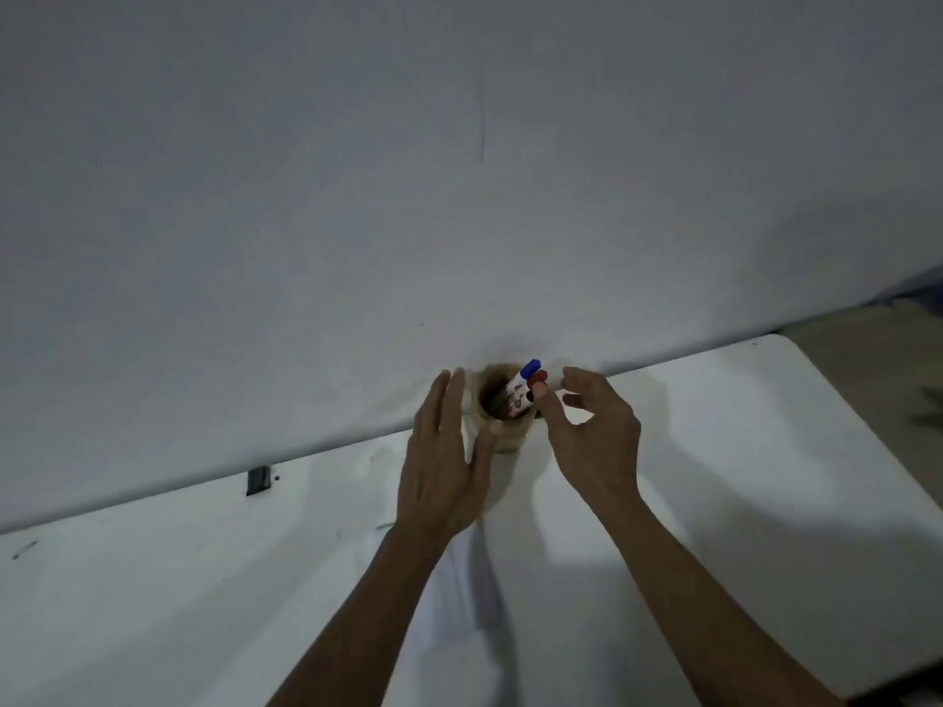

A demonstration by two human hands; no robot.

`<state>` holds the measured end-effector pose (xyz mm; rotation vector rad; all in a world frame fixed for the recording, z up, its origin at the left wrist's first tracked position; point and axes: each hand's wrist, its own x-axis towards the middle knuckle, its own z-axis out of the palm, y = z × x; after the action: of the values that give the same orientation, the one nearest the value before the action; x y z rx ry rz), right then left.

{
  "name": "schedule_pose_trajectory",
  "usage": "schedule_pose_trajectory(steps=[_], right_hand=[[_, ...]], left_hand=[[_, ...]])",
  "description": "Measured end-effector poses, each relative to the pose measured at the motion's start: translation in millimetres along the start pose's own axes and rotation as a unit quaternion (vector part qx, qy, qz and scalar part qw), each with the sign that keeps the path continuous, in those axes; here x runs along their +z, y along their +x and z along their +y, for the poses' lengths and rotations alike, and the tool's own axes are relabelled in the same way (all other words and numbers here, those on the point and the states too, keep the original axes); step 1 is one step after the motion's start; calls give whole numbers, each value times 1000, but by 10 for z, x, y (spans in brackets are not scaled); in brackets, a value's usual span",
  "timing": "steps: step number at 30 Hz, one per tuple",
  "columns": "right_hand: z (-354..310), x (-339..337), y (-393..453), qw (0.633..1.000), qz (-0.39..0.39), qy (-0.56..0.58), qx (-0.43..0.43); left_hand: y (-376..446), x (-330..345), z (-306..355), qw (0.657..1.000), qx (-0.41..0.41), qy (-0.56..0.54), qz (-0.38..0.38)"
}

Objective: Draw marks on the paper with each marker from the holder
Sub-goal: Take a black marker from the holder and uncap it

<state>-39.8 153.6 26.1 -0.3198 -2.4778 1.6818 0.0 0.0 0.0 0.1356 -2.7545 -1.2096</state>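
Note:
A round tan holder [507,433] stands on the white table [714,477] against the wall. A blue-capped marker [528,372] and a red-capped marker [537,385] lean at its right rim. My left hand [444,466] is open beside the holder's left side, thumb close to its wall. My right hand [592,436] hovers at the holder's right with fingers spread and curled, one fingertip just under the red cap, holding nothing. A white sheet of paper [454,630] lies between my forearms, partly hidden and in shadow.
A pale wall [459,170] rises right behind the table. A small dark clip-like piece [257,480] sits at the table's back edge on the left. The table's right corner [796,344] drops off to a brownish floor.

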Motion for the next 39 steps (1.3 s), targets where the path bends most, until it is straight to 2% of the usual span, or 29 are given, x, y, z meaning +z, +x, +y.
schedule_pose_trajectory(steps=[8, 20, 27, 31, 33, 35, 39], right_hand=[[98, 153, 44, 999, 37, 27, 17], [106, 216, 34, 999, 36, 12, 11], [-197, -49, 4, 988, 94, 122, 8], [-495, -358, -50, 965, 129, 223, -53], [-610, -495, -101, 956, 113, 256, -86], [-628, -560, -175, 963, 78, 243, -88], [-386, -471, -420, 989, -46, 140, -2]], left_hand=[[166, 194, 35, 992, 57, -117, -9], [139, 252, 54, 990, 42, -126, 40], [133, 228, 111, 985, 36, -164, 44], [105, 216, 120, 989, 15, -143, 41], [94, 209, 100, 991, 3, -132, 31], [88, 197, 83, 992, 1, -126, 27], [-74, 7, 134, 988, -88, -117, 55]])
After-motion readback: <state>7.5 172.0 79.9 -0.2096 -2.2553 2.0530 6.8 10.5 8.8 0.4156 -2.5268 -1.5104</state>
